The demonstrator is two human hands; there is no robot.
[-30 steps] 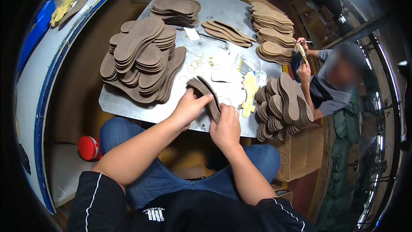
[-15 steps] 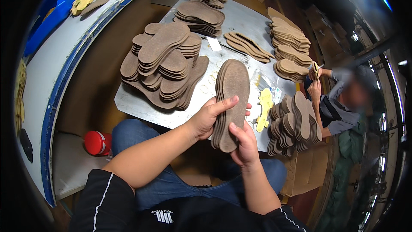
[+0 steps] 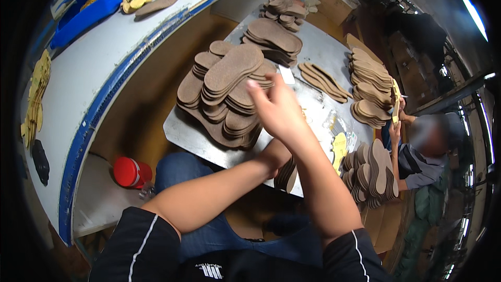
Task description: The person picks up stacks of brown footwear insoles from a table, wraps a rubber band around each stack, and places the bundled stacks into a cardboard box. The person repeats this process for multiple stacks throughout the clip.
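Observation:
My right hand [image 3: 279, 105] is raised above the table, fingers apart and nothing seen in them. It is beside a large pile of brown felt-like insoles [image 3: 233, 70], stacked crosswise in bundles. Lower down, my left hand [image 3: 278, 155] is mostly hidden behind my right forearm. A bundle of brown insoles [image 3: 285, 176] shows just below it, its upper part covered by my arm; the left hand appears to grip it, though its fingers are out of sight.
More insole stacks [image 3: 272, 36] stand at the table's far end and right edge [image 3: 368, 84]. A yellow cut-out sheet [image 3: 339, 149] lies at right, near a person [image 3: 425, 146] handling a yellow piece. On the left bench are a blue bin [image 3: 91, 8] and, below, a red jug [image 3: 130, 172].
My right hand has let go of the insole bundle and moved up and left toward the big pile. The left hand and bundle are now largely behind my right forearm. The view has shifted.

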